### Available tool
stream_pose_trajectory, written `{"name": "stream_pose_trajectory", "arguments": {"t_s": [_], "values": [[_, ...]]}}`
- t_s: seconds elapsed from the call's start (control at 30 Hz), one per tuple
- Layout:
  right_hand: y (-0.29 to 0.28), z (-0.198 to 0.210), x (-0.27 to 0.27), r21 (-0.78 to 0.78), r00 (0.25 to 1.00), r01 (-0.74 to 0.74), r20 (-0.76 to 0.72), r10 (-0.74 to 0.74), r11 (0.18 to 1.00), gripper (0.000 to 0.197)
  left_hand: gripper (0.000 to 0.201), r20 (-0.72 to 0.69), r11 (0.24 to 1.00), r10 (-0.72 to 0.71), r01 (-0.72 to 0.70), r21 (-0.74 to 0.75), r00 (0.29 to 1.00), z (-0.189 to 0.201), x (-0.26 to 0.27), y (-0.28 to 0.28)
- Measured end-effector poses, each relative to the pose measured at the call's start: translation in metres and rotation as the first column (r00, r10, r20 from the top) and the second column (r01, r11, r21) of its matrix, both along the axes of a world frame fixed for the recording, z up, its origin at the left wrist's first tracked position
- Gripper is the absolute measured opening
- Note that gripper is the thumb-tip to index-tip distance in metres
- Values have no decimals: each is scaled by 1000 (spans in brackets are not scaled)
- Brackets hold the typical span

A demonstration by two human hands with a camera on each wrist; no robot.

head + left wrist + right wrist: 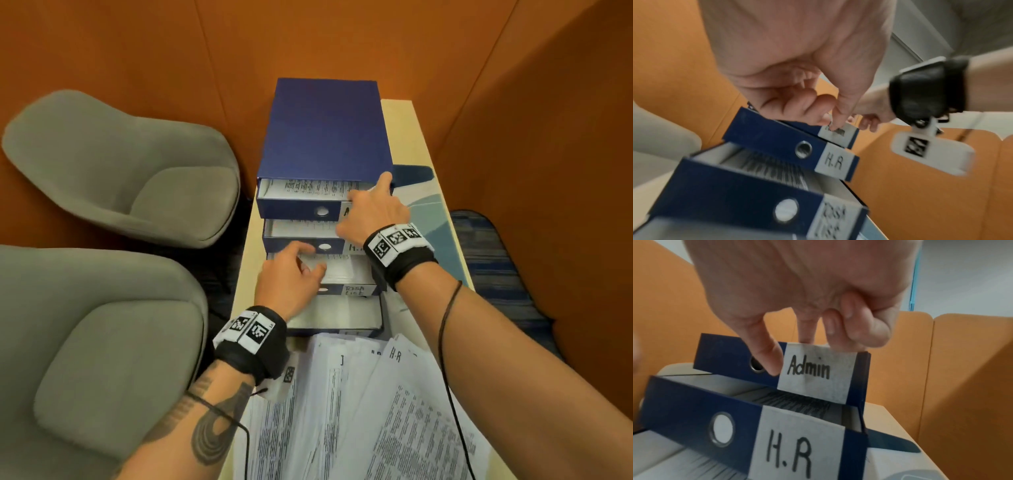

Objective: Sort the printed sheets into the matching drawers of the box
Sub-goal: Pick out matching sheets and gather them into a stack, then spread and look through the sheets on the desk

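Observation:
The blue drawer box (325, 130) stands on the table with its drawers pulled out in steps. My right hand (373, 212) pinches the front of the top "Admin" drawer (818, 369), thumb on the face and fingers behind its top edge; the index finger reaches toward the box's corner. Below it come the "H.R" drawer (789, 451) and the "Task List" drawer (356, 289), both with sheets inside. My left hand (291, 277) hovers over the Task List drawer, fingers loosely curled and holding nothing, thumb at the H.R front. Loose printed sheets (359, 411) lie fanned in front of the box.
The narrow pale table (404, 113) has a blue-patterned mat (424, 205) to the right of the box. Two grey chairs (130, 164) (96, 359) stand close on the left. Orange padded walls (531, 137) enclose the back and right.

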State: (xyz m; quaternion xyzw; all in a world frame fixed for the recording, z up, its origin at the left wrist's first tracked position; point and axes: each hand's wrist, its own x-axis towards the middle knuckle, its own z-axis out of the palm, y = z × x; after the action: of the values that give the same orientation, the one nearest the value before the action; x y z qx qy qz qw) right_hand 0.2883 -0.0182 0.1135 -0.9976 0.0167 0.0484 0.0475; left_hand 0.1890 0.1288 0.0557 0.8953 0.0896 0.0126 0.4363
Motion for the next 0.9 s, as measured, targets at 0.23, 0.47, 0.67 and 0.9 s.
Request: {"name": "stream_pose_trajectory", "arguments": {"t_s": [0.23, 0.47, 0.67, 0.9], "values": [[-24, 22, 10, -68, 981, -142, -145, 131, 987, 54, 24, -422, 959, -231, 278, 53, 877, -55, -77, -48], [-100, 9, -67, 393, 989, -101, 139, 49, 914, 43, 84, -563, 852, -195, 423, 309, 803, -112, -152, -110], [-209, -112, -201, 276, 919, 188, -387, -70, 943, 26, 63, -634, 880, -46, 332, 340, 772, -128, -165, -106], [-251, -188, -286, 383, 769, 589, -538, -346, 712, 89, 30, -539, 927, -12, 211, 309, 842, -127, -196, -87]]}}
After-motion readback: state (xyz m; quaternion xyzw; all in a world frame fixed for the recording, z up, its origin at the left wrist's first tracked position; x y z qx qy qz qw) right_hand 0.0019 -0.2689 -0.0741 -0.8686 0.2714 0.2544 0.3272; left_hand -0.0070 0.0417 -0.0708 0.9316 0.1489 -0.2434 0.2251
